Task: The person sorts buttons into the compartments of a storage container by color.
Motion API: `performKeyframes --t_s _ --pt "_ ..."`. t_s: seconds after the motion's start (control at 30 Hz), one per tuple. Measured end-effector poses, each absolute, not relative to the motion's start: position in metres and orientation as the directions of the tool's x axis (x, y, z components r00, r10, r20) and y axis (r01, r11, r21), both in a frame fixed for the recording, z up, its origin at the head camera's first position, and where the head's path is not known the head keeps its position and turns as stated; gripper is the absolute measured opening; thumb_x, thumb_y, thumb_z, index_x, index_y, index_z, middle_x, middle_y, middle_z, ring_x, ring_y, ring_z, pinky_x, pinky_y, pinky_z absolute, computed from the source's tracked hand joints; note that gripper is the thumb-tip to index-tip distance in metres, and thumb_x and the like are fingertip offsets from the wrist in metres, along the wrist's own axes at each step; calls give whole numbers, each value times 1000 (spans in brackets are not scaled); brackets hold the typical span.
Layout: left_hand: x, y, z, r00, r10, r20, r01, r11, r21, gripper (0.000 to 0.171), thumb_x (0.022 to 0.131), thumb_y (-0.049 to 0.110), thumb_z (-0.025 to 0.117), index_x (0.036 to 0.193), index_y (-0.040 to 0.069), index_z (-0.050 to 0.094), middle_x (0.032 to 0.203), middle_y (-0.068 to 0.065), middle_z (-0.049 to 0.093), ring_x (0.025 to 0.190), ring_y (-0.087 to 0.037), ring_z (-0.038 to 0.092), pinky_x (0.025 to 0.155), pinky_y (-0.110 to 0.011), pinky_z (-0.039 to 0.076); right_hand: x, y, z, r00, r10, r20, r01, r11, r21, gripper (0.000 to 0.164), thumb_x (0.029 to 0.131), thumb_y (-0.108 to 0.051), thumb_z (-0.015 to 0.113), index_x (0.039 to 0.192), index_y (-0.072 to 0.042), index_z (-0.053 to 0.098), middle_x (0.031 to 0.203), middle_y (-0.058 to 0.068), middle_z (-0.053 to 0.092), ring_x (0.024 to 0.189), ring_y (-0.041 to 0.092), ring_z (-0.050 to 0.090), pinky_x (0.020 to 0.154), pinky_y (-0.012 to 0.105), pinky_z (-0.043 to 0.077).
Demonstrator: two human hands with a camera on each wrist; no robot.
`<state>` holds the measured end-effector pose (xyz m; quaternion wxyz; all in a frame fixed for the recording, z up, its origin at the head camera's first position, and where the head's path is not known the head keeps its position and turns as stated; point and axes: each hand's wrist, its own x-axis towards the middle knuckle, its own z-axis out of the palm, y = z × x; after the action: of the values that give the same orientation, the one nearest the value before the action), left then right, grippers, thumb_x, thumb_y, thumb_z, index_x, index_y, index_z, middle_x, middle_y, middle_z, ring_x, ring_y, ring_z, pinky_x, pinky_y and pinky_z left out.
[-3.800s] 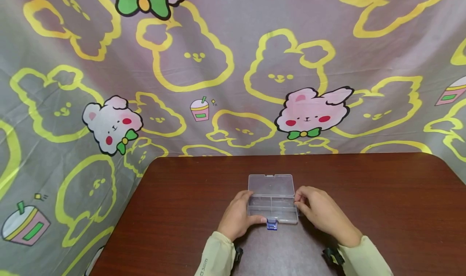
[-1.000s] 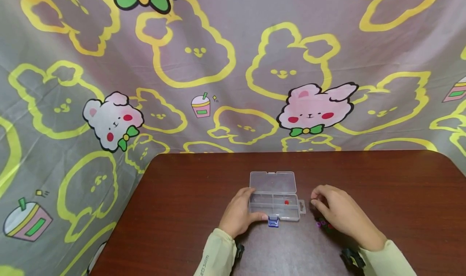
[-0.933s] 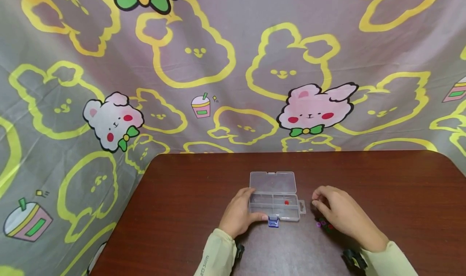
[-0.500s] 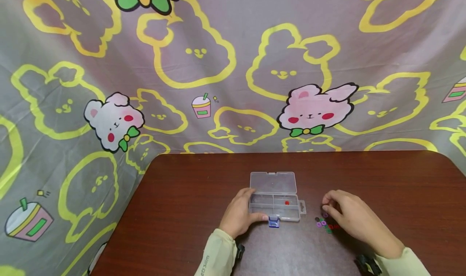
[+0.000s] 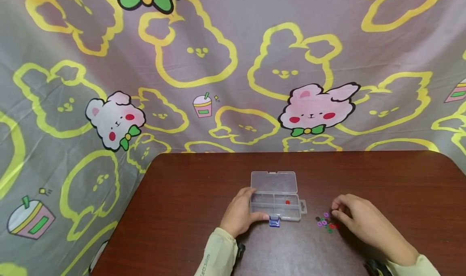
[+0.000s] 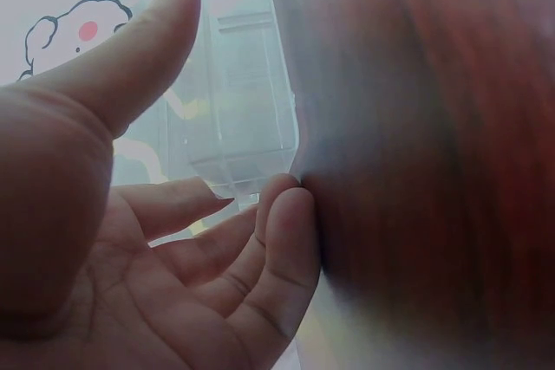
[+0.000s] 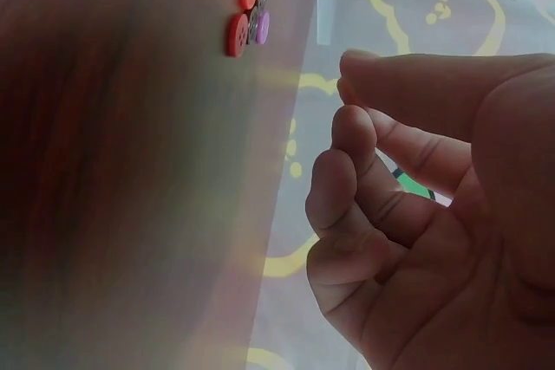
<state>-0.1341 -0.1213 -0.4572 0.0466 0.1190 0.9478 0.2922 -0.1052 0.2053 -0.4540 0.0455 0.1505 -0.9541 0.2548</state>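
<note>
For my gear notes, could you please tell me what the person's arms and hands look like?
The left sleeve and right sleeve are pale yellow-green, the left with dark lettering. A black device shows at each wrist. The left hand and right hand are bare.

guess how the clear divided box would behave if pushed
The clear box looks like thin plastic, so it is probably light and would slide easily. Its low, wide shape suggests it won't tip. The red button inside may skid about.
</note>
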Motion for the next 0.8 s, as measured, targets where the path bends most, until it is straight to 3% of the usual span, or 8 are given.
performKeyframes --t_s 0.8 --pt "-135 -120 -457 -968 249 -41 185 813 551 87 76 44 87 144 3 52 147 -12 51 133 -31 50 109 -45 42 -95 216 -465 -942 -300 152 -336 843 -420 27 80 -11 84 81 -22 59 72 -15 45 64 -2 41 56 26 38"
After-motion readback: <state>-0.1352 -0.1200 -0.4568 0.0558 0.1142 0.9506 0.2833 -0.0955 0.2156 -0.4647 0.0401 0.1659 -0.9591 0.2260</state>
